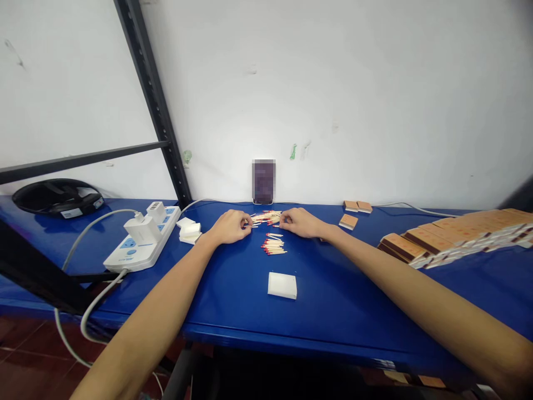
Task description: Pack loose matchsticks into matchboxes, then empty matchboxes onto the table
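Observation:
Both my arms reach forward over a blue table (333,311). My left hand (230,226) and my right hand (298,222) rest on the table on either side of a loose pile of red-tipped matches (266,218); the fingers of both are curled and pinched onto matches at the pile's edges. A smaller neat bunch of matches (275,245) lies just in front of the pile, between my wrists. A white open box tray (282,285) sits nearer to me, touched by neither hand.
Left: a white power strip (139,243) with plugs and grey cables, small white trays (190,230), a black round device (58,197) and a black metal rack post (156,105). Right: rows of brown matchboxes (453,236) and three loose ones (353,213). A blurred dark object (264,181) leans on the wall.

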A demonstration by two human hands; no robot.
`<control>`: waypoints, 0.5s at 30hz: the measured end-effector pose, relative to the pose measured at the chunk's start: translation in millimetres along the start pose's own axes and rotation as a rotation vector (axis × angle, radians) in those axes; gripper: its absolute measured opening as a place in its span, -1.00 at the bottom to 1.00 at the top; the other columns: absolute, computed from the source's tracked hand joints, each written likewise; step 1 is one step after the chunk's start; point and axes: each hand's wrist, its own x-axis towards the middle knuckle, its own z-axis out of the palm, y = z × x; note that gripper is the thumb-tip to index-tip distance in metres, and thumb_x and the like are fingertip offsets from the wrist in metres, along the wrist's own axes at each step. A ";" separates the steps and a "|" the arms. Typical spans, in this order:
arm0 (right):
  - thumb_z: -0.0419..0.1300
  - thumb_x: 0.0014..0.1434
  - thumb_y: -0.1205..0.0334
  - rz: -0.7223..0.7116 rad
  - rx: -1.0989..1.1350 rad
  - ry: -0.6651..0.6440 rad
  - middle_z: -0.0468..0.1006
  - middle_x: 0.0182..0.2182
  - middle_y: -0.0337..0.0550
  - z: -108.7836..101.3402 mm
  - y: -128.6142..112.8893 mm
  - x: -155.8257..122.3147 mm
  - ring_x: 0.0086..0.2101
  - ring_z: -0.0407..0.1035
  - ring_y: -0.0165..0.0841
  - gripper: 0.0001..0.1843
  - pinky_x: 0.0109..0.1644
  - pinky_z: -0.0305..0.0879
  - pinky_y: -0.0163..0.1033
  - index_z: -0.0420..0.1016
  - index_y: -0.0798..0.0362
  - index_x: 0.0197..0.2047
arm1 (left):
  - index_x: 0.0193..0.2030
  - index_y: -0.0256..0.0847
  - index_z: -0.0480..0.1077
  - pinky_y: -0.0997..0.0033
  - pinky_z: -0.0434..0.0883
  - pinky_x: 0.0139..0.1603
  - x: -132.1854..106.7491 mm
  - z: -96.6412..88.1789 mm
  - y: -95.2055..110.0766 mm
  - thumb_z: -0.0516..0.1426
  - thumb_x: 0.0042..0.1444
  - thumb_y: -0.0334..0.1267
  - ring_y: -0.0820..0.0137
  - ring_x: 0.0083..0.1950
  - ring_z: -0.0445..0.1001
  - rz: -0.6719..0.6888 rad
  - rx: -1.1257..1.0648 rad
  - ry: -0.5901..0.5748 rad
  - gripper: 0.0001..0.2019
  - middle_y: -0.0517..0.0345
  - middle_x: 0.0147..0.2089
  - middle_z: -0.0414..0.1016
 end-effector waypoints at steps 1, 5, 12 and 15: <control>0.11 0.16 0.14 -0.012 0.019 -0.023 0.45 -0.52 -0.23 -1.5 -3.1 -0.7 -0.50 0.27 -0.41 -0.79 -0.40 0.07 -0.31 0.50 0.06 -0.37 | -0.27 -0.21 0.55 0.45 0.21 -0.40 0.0 -0.1 0.1 0.08 0.01 -0.24 0.41 -0.44 0.37 0.002 0.000 0.002 -0.76 0.13 -0.41 0.49; 0.14 0.12 0.11 -0.079 0.069 -0.095 0.42 -0.53 -0.25 -7.3 -16.2 -3.6 -0.50 0.23 -0.43 -0.78 -0.41 0.06 -0.32 0.51 0.07 -0.39 | -0.28 -0.18 0.56 0.45 0.21 -0.40 0.1 0.0 1.0 0.08 0.02 -0.24 0.42 -0.46 0.36 0.017 0.000 0.004 -0.77 0.16 -0.43 0.48; 0.09 0.19 0.19 -0.062 -0.053 0.098 0.45 -0.43 -0.20 -1.3 -7.8 -0.5 -0.45 0.25 -0.41 -0.82 -0.39 0.03 -0.31 0.47 0.05 -0.24 | -0.30 -0.19 0.55 0.45 0.18 -0.41 0.6 0.2 3.0 0.07 0.03 -0.24 0.42 -0.47 0.35 0.021 -0.011 0.003 -0.77 0.15 -0.44 0.48; 0.06 0.19 0.25 -0.034 -0.146 0.114 0.49 -0.35 -0.16 6.5 0.1 1.3 -0.40 0.28 -0.37 -0.85 -0.36 0.02 -0.30 0.44 0.03 -0.22 | -0.29 -0.19 0.55 0.45 0.19 -0.41 0.9 0.8 2.0 0.07 0.03 -0.24 0.42 -0.47 0.35 0.021 0.000 0.004 -0.77 0.15 -0.43 0.49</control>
